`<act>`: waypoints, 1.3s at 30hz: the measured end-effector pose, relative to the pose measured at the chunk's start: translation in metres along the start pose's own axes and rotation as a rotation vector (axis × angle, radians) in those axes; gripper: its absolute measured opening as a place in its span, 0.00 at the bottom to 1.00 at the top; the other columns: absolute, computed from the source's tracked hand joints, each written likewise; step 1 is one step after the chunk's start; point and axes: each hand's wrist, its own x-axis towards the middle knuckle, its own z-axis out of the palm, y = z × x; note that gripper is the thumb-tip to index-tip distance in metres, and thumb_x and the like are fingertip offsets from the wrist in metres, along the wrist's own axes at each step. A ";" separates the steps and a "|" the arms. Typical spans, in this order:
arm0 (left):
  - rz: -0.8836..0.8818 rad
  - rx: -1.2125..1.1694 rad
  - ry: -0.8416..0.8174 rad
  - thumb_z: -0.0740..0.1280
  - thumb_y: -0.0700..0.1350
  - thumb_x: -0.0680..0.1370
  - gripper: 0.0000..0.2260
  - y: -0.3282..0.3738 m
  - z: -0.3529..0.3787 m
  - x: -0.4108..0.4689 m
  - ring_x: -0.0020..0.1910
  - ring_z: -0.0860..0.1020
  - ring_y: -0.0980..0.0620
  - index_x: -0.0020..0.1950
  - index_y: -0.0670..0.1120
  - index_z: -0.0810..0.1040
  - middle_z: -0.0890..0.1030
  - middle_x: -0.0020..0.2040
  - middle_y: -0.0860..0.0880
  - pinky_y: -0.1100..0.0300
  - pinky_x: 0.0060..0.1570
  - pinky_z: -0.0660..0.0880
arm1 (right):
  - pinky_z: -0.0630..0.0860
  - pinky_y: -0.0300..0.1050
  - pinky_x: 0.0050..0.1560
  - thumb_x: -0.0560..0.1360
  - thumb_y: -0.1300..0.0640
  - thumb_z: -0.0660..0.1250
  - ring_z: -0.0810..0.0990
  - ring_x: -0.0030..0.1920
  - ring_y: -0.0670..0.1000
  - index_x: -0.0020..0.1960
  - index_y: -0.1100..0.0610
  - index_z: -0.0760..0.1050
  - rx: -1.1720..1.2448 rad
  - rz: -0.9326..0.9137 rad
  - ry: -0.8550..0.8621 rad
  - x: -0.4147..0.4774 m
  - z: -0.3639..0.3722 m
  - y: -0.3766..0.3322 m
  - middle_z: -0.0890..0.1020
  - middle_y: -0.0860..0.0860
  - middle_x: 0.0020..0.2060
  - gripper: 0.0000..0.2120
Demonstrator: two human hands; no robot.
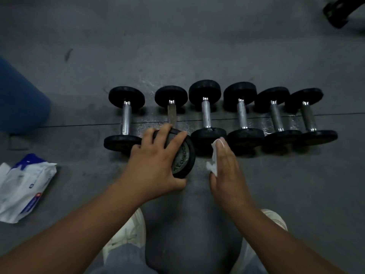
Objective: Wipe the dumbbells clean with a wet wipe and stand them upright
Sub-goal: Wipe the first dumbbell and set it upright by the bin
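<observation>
Several black dumbbells with chrome handles lie side by side in a row on the grey floor. My left hand grips the near head of the second dumbbell from the left, which is tilted up off the floor with its lettered end face toward me. My right hand is just to its right, fingers extended, holding a white wet wipe against its palm side. The wipe is not touching the raised head. The other dumbbells lie flat.
A white and blue pack of wet wipes lies on the floor at the left. A blue cylinder stands at the left edge. Black equipment sits at the top right. My white shoes are below my arms.
</observation>
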 end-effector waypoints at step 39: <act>-0.388 -0.083 0.085 0.69 0.71 0.59 0.49 -0.264 -0.096 -0.085 0.65 0.65 0.48 0.75 0.69 0.48 0.61 0.69 0.55 0.49 0.62 0.72 | 0.61 0.55 0.70 0.66 0.64 0.70 0.58 0.76 0.55 0.79 0.56 0.53 -0.370 -0.557 -0.208 0.157 0.112 -0.226 0.57 0.53 0.78 0.45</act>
